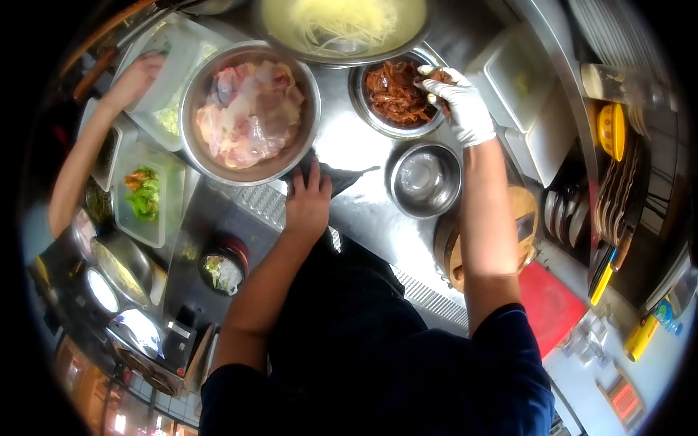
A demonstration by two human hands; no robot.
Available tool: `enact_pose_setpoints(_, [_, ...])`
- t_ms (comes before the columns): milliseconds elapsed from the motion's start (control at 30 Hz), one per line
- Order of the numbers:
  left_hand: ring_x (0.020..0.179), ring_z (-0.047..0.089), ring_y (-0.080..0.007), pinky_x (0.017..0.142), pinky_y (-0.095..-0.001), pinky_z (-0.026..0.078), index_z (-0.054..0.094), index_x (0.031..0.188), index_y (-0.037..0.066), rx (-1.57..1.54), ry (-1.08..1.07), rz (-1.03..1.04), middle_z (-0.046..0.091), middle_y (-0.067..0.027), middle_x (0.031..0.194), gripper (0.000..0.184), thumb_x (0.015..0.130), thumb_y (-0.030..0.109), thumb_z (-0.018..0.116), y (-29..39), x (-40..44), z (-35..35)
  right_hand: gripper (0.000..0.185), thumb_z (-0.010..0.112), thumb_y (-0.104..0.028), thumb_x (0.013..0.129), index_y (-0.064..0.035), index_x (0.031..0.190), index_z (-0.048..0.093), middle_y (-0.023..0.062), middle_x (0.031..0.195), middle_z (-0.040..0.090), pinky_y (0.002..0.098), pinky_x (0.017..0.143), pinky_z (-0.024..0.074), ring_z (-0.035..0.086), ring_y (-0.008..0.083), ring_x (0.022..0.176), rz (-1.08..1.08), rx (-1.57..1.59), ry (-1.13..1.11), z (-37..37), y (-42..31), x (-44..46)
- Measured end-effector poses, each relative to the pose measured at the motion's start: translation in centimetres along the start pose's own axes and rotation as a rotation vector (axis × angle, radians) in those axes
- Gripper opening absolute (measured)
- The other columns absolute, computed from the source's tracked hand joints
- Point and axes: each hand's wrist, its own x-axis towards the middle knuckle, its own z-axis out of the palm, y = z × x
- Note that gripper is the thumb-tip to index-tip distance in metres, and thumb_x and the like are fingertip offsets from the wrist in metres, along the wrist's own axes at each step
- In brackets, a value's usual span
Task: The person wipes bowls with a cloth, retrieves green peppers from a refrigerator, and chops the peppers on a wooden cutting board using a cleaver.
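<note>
In the head view my right hand (462,109) wears a white glove. Its fingers are closed on brown strips (440,75), which look like cooked meat, at the right edge of a metal bowl (358,109) full of the same strips (398,91). My bare left hand (308,200) lies with its fingers stretched out on a dark, cloth-like thing (340,179). Just above that hand stands a large steel bowl (314,131) of raw pale meat, probably chicken (251,116). A small metal bowl (426,180) sits left of my right forearm; nothing shows inside it.
A basin (273,33) of pale yellow shreds stands at the top. Another person's hand (142,76) reaches into a plastic tub (167,47) at left. Below is a tub (153,232) with green and orange pieces. Wooden boards (462,254) and a red board (549,309) lie right.
</note>
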Motion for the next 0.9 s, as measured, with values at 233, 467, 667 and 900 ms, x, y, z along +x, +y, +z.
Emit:
enact_pose_setpoints(233, [0.142,0.043,-0.0514,0.103,-0.0556,0.055,0.068,0.132,0.009,-0.001,0.037,-0.019,0.036,-0.0198,0.166,0.043,0.09,0.015,0.065,0.2,0.2,-0.3,0.024,0.065,0.003,0.099,0.0041,0.123,0.069,0.0122,0.118,0.074,0.0191,0.068,0.0579,0.074,0.0196,0.105,-0.016,0.217,-0.017,-1.3,1.0,0.4])
enact_pose_setpoints(467, [0.139,0.046,-0.0513,0.103,-0.0561,0.055,0.07,0.129,0.009,0.025,0.064,-0.011,0.04,-0.0205,0.163,0.041,0.089,0.015,0.065,0.0,0.1,0.6,0.027,0.071,-0.001,0.094,0.0014,0.122,0.07,0.0088,0.1,0.075,0.0171,0.063,0.0535,0.066,0.0078,0.074,-0.119,0.266,0.051,-3.8,-1.1,-1.2])
enact_pose_setpoints(667, [0.142,0.043,-0.0525,0.102,-0.0568,0.056,0.066,0.135,0.009,0.016,0.008,0.003,0.037,-0.0217,0.165,0.048,0.088,0.015,0.067,0.0,-0.1,0.1,0.028,0.07,0.0,0.095,0.0019,0.123,0.069,0.0118,0.102,0.076,0.0157,0.064,0.0543,0.067,0.0079,0.075,-0.028,0.257,0.048,-4.7,-0.3,-0.9])
enact_pose_setpoints(900, [0.141,0.044,-0.0519,0.103,-0.0563,0.055,0.064,0.139,0.01,0.053,-0.037,0.012,0.035,-0.0206,0.167,0.053,0.088,0.02,0.07,-0.2,0.3,-0.2,0.025,0.067,0.003,0.097,0.0023,0.122,0.069,0.0126,0.112,0.074,0.0181,0.064,0.0596,0.075,0.0169,0.095,-0.072,0.431,-0.021,-2.2,1.6,-0.3])
